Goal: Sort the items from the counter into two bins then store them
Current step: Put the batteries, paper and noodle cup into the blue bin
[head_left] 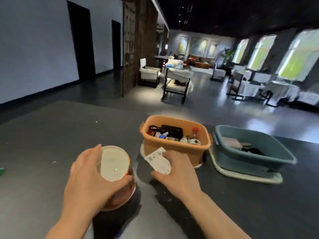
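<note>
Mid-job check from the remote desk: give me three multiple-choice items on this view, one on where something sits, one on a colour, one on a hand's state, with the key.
1. Where does the orange bin stand relative to the blue bin?
A. left of it
B. right of it
C. inside it

2. What colour is the lid of the round jar?
A. red
B. white
C. black

3. What is the right hand doing?
A. hanging idle
B. gripping the blue bin
C. holding a white packet

Key: 1 A, the orange bin is nearer the left hand. 2 B, the lid top shows white. 3 C, its fingers pinch the packet beside the orange bin.
</note>
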A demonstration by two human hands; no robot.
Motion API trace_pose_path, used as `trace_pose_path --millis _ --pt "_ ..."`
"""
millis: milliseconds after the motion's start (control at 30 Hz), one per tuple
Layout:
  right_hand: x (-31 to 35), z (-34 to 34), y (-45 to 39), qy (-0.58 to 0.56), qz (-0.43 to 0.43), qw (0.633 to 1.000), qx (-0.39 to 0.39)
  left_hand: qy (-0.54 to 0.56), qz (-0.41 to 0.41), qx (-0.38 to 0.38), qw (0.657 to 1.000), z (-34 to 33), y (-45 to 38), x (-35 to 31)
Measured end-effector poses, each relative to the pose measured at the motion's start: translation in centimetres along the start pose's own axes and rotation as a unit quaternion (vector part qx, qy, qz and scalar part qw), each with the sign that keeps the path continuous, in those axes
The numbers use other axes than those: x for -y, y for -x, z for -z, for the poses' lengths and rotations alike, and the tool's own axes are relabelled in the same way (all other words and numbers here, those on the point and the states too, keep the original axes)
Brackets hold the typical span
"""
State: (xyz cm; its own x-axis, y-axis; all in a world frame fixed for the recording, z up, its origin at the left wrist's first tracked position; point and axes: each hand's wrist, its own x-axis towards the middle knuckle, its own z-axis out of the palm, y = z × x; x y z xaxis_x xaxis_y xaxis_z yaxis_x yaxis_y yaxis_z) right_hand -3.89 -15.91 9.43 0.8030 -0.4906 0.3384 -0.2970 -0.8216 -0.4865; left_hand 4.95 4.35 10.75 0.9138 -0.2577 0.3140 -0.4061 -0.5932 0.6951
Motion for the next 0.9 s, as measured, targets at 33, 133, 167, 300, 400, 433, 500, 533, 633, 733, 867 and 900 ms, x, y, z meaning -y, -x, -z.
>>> trace_pose_path --millis 33,133,167,300,400,433,500,533,633,733,867,900 --pt "-2.2 1.9 0.3 0.012 -0.020 1.000 -0.016 0.008 -0.021 0.017 1.000 -1.7 -0.1 -2.0" --pt "-8.8 7.1 1.1 0.038 -0.069 0.995 -0.061 0.031 -0.069 0.053 0.996 -6.4 -0.1 -7.8" --pt "-11.0 8.6 1.3 0.043 -0.085 0.993 -0.071 0.039 -0.082 0.060 0.994 -7.8 -0.1 -9.5" --pt "-19.7 14.0 1.2 0.056 -0.136 0.984 -0.100 0.058 -0.109 0.063 0.990 -13.3 -0.2 -16.2" --pt "-26.2 17.7 0.2 0.049 -0.158 0.979 -0.116 0.077 -0.106 0.039 0.991 -17.6 -0.3 -21.1" --pt "-28.4 18.7 -0.3 0.050 -0.164 0.978 -0.120 0.084 -0.108 0.034 0.990 -18.9 -0.5 -22.7" --pt "-32.5 20.6 -1.3 0.059 -0.177 0.975 -0.121 0.091 -0.115 0.028 0.989 -21.5 -1.1 -25.7" --pt "-34.3 21.5 -1.9 0.062 -0.185 0.973 -0.121 0.094 -0.120 0.025 0.988 -22.6 -1.4 -27.2" --pt "-38.7 23.2 -3.8 0.072 -0.208 0.968 -0.118 0.093 -0.127 0.019 0.987 -25.5 -2.0 -30.7" --pt "-41.1 23.5 -5.7 0.111 -0.211 0.965 -0.111 0.090 -0.128 0.024 0.987 -27.7 -2.8 -33.0" --pt "-43.2 22.0 -8.4 0.150 -0.201 0.965 -0.081 0.075 -0.139 0.037 0.987 -30.6 -4.4 -35.0" --pt "-43.6 21.5 -9.1 0.159 -0.198 0.964 -0.073 0.071 -0.143 0.047 0.986 -31.5 -4.7 -35.3"
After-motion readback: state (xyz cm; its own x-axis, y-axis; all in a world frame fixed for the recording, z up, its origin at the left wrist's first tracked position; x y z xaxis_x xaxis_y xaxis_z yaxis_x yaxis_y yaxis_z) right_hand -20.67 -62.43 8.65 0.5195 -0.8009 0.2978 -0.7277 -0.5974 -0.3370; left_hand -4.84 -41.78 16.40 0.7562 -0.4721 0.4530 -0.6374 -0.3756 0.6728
